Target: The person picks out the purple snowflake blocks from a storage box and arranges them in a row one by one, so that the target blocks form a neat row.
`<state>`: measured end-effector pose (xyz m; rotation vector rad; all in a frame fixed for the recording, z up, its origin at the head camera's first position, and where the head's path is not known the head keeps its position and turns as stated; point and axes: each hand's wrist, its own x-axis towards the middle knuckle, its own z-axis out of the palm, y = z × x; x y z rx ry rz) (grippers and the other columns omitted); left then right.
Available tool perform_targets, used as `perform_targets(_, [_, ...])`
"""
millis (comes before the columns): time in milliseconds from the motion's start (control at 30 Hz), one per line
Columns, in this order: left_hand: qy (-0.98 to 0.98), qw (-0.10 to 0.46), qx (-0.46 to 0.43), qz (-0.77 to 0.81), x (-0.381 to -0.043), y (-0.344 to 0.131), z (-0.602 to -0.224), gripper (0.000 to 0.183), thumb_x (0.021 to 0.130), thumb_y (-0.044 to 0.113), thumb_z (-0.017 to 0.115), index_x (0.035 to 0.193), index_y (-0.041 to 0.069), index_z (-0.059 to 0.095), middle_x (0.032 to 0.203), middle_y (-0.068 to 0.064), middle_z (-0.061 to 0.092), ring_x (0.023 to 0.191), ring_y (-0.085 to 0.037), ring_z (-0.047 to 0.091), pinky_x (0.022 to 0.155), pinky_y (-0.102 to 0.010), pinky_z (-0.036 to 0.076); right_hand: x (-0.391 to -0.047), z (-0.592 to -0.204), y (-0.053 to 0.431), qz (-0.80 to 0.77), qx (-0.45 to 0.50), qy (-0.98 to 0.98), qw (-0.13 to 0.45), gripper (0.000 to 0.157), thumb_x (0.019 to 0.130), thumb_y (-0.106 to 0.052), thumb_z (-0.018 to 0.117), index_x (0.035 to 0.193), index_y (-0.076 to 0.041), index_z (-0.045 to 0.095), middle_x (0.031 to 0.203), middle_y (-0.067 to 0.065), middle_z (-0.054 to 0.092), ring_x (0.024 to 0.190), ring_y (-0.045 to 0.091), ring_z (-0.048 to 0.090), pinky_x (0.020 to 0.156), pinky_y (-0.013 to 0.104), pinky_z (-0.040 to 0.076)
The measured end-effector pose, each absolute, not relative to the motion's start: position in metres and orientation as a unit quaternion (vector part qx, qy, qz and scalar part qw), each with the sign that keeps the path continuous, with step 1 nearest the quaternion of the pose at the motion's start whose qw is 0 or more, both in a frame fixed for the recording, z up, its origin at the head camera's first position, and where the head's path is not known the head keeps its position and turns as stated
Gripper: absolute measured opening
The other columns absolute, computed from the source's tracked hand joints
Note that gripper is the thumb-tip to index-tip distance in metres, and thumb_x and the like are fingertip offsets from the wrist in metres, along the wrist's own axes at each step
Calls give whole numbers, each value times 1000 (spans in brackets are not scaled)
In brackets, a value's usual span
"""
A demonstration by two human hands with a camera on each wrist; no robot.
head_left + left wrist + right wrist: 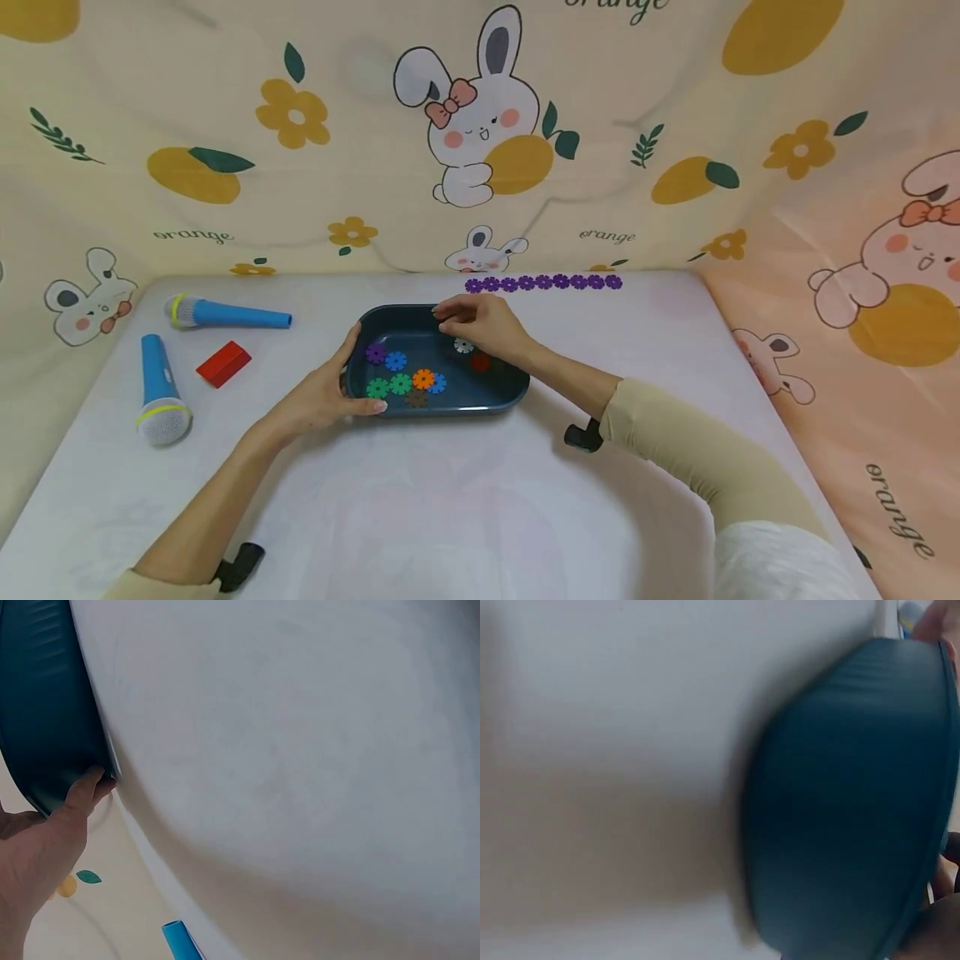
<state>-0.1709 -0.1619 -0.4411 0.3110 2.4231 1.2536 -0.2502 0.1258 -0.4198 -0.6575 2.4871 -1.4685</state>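
My left hand [322, 392] grips the left end of a dark teal tray [450, 409], its thumb along the front rim and its fingers round the side. In the left wrist view the fingers [82, 791] press against the tray's outer wall [52, 690]. Over the tray's back right part is my right hand [483, 325], fingers bent; I cannot tell whether they hold a piece. Below it lie a white snowflake disc [463, 345] and a red one [481, 362]. Purple [377, 353], blue [396, 361], green [377, 388], orange [423, 379] and brown [416, 398] discs lie further left inside.
A row of joined purple snowflake discs [544, 282] lies along the table's back edge. At the left are two blue toy microphones, one lying sideways [240, 315] and one pointing forward [159, 375], with a red block [223, 364] near them. A printed cloth [360, 167] hangs behind.
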Motion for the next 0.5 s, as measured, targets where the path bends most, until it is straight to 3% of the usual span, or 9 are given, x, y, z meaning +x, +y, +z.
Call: perform_targets(500, [863, 203, 114, 448, -171, -163, -441, 123, 82, 41, 82, 159, 28, -13, 163, -26, 10, 144, -52, 18, 111, -68, 20, -243, -446, 68, -441, -241, 858, 104, 29, 90, -15, 75, 117, -7, 73, 107, 6, 73, 91, 11, 67, 82, 21, 54])
